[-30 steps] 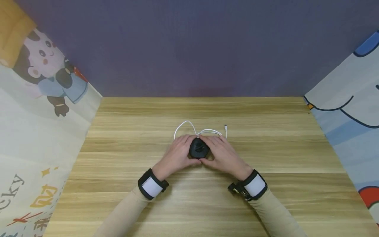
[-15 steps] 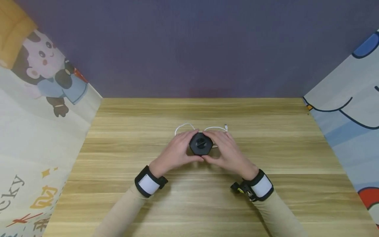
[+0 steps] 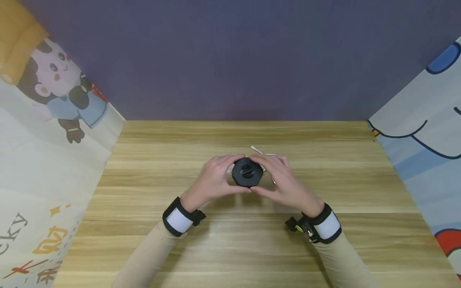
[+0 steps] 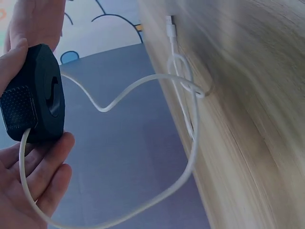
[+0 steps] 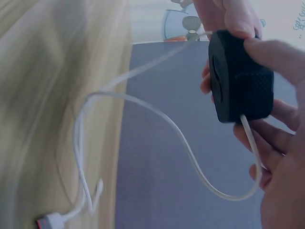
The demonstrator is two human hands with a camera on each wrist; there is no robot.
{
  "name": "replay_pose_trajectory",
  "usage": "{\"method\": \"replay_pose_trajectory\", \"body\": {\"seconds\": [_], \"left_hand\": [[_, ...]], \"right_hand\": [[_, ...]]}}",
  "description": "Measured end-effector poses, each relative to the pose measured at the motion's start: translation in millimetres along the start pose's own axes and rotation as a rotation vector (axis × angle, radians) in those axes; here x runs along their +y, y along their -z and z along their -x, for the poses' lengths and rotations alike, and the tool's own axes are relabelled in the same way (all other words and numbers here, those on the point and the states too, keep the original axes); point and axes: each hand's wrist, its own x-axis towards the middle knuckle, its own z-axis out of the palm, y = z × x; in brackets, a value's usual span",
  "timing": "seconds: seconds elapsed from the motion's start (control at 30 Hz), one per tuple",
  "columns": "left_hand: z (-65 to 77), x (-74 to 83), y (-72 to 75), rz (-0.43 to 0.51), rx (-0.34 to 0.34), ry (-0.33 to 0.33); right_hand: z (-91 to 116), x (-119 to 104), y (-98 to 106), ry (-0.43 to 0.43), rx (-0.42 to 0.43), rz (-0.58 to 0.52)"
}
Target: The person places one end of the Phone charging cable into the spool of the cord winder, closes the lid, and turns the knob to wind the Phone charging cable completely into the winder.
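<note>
In the head view, a black hexagonal cable winder (image 3: 247,172) is between both hands above the wooden table. Its face has a round recess with a bar across it. My left hand (image 3: 211,179) grips its left side, thumb near, fingers at the far edge. My right hand (image 3: 282,180) holds the right side the same way. A white cable (image 4: 196,133) leaves the winder at two opposite sides and droops in loops to the tabletop, as the left wrist view shows. One small plug (image 4: 171,28) lies on the wood; another plug (image 5: 50,221) shows at the right wrist view's lower edge.
The wooden tabletop (image 3: 237,248) meets a dark purple-grey panel (image 3: 237,60) at the back. Side panels with cartoon prints stand at the left (image 3: 32,168) and right (image 3: 425,160). Both wrists wear black straps with camera mounts.
Both hands have raised the winder off the table towards the head camera, keeping their grip. The white cable has been drawn along, and its visible plug has shifted left.
</note>
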Motion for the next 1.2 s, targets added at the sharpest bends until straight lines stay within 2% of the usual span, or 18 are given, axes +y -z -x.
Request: {"method": "replay_pose_trajectory", "body": {"seconds": [0.1, 0.2, 0.33, 0.4, 0.8, 1.03, 1.2], "left_hand": [[-0.6, 1.5, 1.5, 0.012, 0.022, 0.009], [-1.2, 3.2, 2.6, 0.023, 0.033, 0.023], [-2.0, 5.3, 3.0, 0.027, 0.029, 0.045], [-2.3, 6.3, 3.2, 0.035, 0.024, 0.062], [-4.0, 10.4, 5.9, 0.159, -0.045, 0.176], [-5.1, 10.9, 6.6, 0.198, -0.068, 0.182], [-6.1, 12.0, 8.5, 0.225, -0.117, 0.233]], "right_hand": [[0, 1, 3, 0.011, 0.013, -0.025], [-3, 0, 4, 0.023, 0.065, -0.028], [-10, -3, 4, 0.056, 0.14, 0.014], [-14, -4, 5, 0.074, 0.148, 0.056], [-33, -18, 12, 0.122, 0.061, 0.301], [-37, -20, 10, 0.127, 0.038, 0.379], [-37, -19, 10, 0.155, 0.052, 0.405]]}}
